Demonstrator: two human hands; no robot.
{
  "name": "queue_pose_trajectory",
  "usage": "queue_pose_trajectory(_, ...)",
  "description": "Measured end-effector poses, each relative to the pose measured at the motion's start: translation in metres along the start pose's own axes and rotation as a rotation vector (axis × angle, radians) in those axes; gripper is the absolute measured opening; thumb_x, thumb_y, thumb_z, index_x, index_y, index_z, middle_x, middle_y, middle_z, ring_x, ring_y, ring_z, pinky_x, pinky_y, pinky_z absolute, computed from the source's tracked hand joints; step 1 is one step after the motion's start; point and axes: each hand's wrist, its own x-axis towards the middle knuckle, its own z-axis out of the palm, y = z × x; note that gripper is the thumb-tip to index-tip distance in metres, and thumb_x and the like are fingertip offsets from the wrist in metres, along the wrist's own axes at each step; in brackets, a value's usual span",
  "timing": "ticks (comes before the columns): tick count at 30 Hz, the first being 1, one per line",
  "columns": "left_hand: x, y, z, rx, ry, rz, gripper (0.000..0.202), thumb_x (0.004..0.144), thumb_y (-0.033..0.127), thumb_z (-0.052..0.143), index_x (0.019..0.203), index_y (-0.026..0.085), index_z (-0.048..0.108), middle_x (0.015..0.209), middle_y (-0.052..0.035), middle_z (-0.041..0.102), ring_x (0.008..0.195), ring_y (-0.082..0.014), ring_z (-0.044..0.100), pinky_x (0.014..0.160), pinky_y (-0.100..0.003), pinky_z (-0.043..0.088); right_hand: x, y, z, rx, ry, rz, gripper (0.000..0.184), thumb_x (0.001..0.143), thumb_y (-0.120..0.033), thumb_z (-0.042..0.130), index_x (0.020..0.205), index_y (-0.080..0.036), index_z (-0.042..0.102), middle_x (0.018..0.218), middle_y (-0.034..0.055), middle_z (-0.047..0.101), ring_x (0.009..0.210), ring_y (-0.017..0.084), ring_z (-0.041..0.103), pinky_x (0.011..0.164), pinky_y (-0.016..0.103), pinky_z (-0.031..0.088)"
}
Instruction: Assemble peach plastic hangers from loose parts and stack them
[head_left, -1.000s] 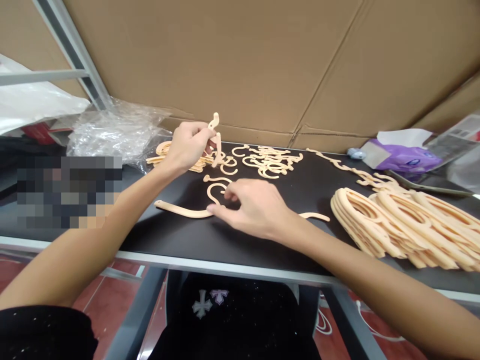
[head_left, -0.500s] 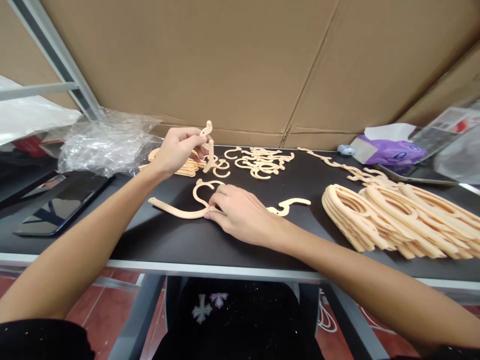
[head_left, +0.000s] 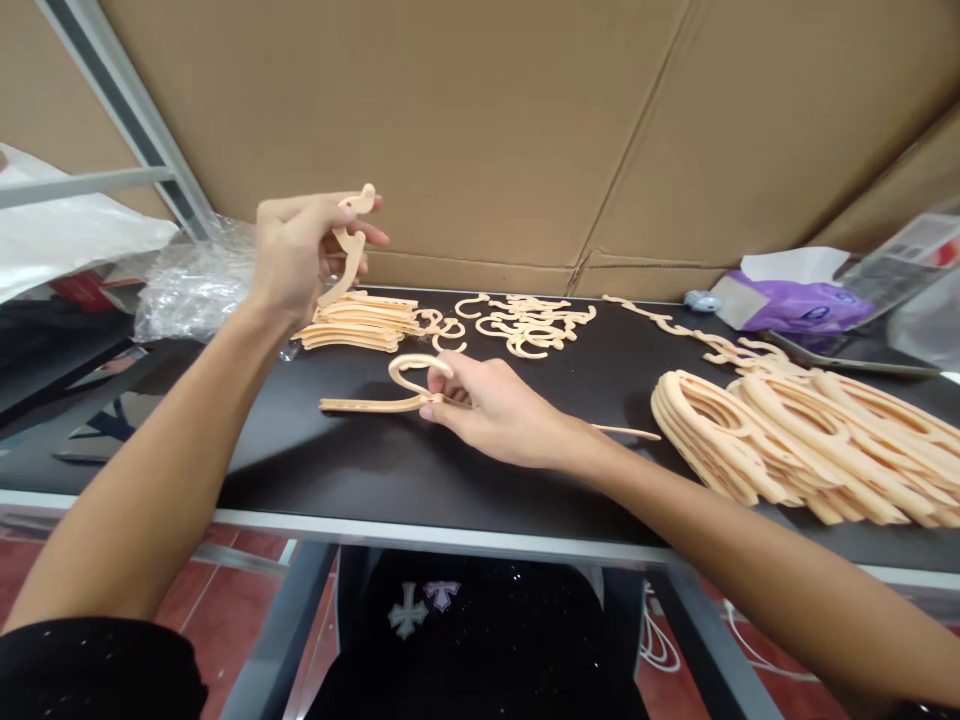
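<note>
Raised above the table's back left, my left hand (head_left: 296, 245) is closed on a cream-coloured curved plastic hanger piece (head_left: 351, 262) with a wavy upper end. Low over the middle of the table, my right hand (head_left: 502, 412) pinches a cream plastic hanger (head_left: 375, 405) near the base of its hook. This hanger is tilted edge-on, with one arm reaching left and its tip showing right of the wrist. My right palm and fingers hide its centre.
Stacked straight hanger arms (head_left: 360, 325) and loose hook pieces (head_left: 529, 325) lie at the back. A large pile of hangers (head_left: 795, 440) covers the right side. Clear plastic bags (head_left: 195, 290) and a dark phone (head_left: 97, 430) are left, a purple tissue pack (head_left: 802, 300) back right.
My left hand has moved up and left with the curved piece. My right hand has lifted and tilted the hanger from lying flat to edge-on.
</note>
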Motion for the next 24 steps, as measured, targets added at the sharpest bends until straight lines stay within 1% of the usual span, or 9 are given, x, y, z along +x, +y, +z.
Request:
queue_pose_trajectory(3, -0.008, 0.0, -0.007, -0.051, -0.018, -0.03, 0.03, 0.084, 0.034, 0.062, 0.105, 0.015, 0.072, 0.066, 0.0026, 0.068, 0.06, -0.011, 0.056, 0.058, -0.029, 0.047, 0.002, 0.0, -0.004, 0.01, -0.004, -0.01, 0.006, 0.091, -0.025, 0.057, 0.092, -0.022, 0.052, 0.073, -0.0046, 0.06, 0.065, 0.012, 0.053, 0.067, 0.027, 0.038)
queue_pose_trajectory(5, -0.022, 0.0, -0.013, -0.028, -0.02, -0.038, 0.026, 0.084, 0.038, 0.066, 0.102, 0.02, 0.073, 0.064, 0.0036, 0.065, 0.058, -0.012, 0.055, 0.056, -0.031, 0.046, 0.004, -0.001, -0.006, 0.037, 0.009, 0.008, 0.011, 0.091, -0.025, 0.056, 0.101, -0.021, 0.057, 0.073, -0.0043, 0.061, 0.066, 0.013, 0.054, 0.067, 0.027, 0.038)
queue_pose_trajectory(7, -0.042, -0.001, -0.021, 0.052, -0.022, -0.064, 0.025, 0.087, 0.044, 0.068, 0.104, 0.028, 0.075, 0.067, 0.005, 0.064, 0.056, -0.0114, 0.05, 0.052, -0.031, 0.038, 0.007, -0.002, -0.005, 0.049, 0.036, 0.024, 0.017, 0.09, -0.025, 0.055, 0.105, -0.02, 0.062, 0.071, -0.0042, 0.061, 0.065, 0.013, 0.053, 0.066, 0.027, 0.037)
queue_pose_trajectory(10, -0.074, -0.006, -0.037, 0.145, -0.053, -0.094, 0.029, 0.091, 0.055, 0.063, 0.105, 0.033, 0.076, 0.058, 0.0047, 0.053, 0.055, -0.0116, 0.038, 0.055, -0.032, 0.03, 0.014, -0.001, 0.0, 0.007, 0.081, -0.017, 0.018, 0.091, -0.032, 0.057, 0.093, -0.019, 0.068, 0.071, -0.0029, 0.061, 0.063, 0.011, 0.049, 0.066, 0.027, 0.036)
queue_pose_trajectory(12, -0.092, -0.009, -0.047, 0.224, -0.028, -0.133, 0.039, 0.094, 0.062, 0.055, 0.089, 0.031, 0.078, 0.054, 0.0033, 0.045, 0.054, -0.0127, 0.032, 0.054, -0.032, 0.025, 0.019, 0.003, 0.005, -0.038, 0.102, -0.068, 0.023, 0.092, -0.037, 0.057, 0.085, -0.018, 0.068, 0.072, -0.0017, 0.062, 0.063, 0.011, 0.048, 0.066, 0.027, 0.036)
queue_pose_trajectory(15, -0.111, -0.011, -0.056, 0.476, -0.157, -0.112, 0.022, 0.085, 0.052, 0.07, 0.078, 0.032, 0.074, 0.078, 0.0042, 0.065, 0.069, -0.0173, 0.052, 0.065, -0.033, 0.039, 0.026, 0.013, 0.008, -0.063, 0.084, -0.067, 0.021, 0.09, -0.034, 0.058, 0.084, -0.018, 0.07, 0.066, -0.003, 0.059, 0.06, 0.011, 0.047, 0.064, 0.027, 0.034)
queue_pose_trajectory(18, -0.123, -0.01, -0.06, 0.544, -0.252, -0.065, 0.022, 0.088, 0.048, 0.066, 0.078, 0.03, 0.071, 0.086, 0.0032, 0.069, 0.084, -0.0224, 0.061, 0.077, -0.034, 0.045, 0.029, 0.022, 0.006, -0.066, 0.038, -0.004, 0.017, 0.087, -0.029, 0.059, 0.085, -0.018, 0.072, 0.065, -0.0037, 0.058, 0.061, 0.011, 0.047, 0.063, 0.026, 0.033)
queue_pose_trajectory(21, -0.131, -0.012, -0.062, 0.582, -0.331, -0.072, 0.025, 0.09, 0.05, 0.064, 0.081, 0.028, 0.072, 0.083, 0.0029, 0.071, 0.078, -0.0206, 0.06, 0.072, -0.032, 0.044, 0.029, 0.025, 0.003, -0.056, 0.002, 0.04, 0.017, 0.086, -0.025, 0.058, 0.082, -0.017, 0.072, 0.067, -0.0024, 0.059, 0.066, 0.012, 0.05, 0.066, 0.026, 0.034)
queue_pose_trajectory(24, -0.137, -0.017, -0.066, 0.62, -0.353, -0.052, 0.025, 0.089, 0.051, 0.066, 0.086, 0.028, 0.076, 0.084, 0.0015, 0.074, 0.075, -0.0199, 0.061, 0.067, -0.03, 0.044, 0.03, 0.024, 0.0, -0.049, -0.019, 0.08, 0.016, 0.085, -0.022, 0.057, 0.079, -0.016, 0.07, 0.066, -0.0021, 0.059, 0.067, 0.012, 0.051, 0.067, 0.026, 0.034)
